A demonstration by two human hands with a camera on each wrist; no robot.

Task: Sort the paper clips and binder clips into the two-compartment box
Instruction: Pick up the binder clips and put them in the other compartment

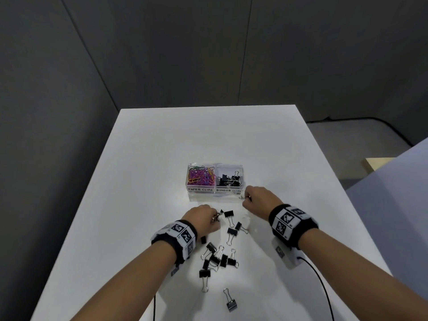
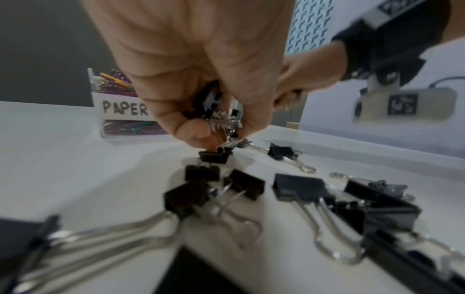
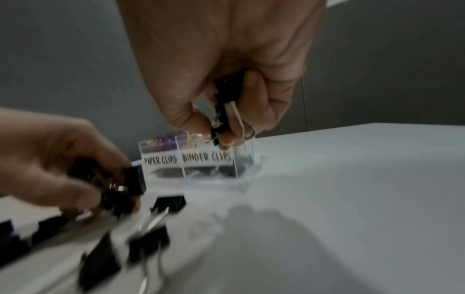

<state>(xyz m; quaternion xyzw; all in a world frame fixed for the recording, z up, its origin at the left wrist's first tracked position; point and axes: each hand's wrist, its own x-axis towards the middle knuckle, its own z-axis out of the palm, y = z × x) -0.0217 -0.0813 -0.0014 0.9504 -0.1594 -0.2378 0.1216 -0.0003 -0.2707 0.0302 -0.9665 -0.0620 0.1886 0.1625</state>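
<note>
Binder clips bunched inside left fingers.

The box sits mid-table, with loose binder clips scattered nearer the person.

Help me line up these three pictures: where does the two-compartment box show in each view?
Head: the two-compartment box sits mid-table, beyond both hands.
Left wrist: only its paper-clip end shows, left of the left hand, which hides the rest.
Right wrist: it stands at centre, just below the right hand.
Shared landmark: the handwritten PAPER label on its front, readable in all three.
</note>
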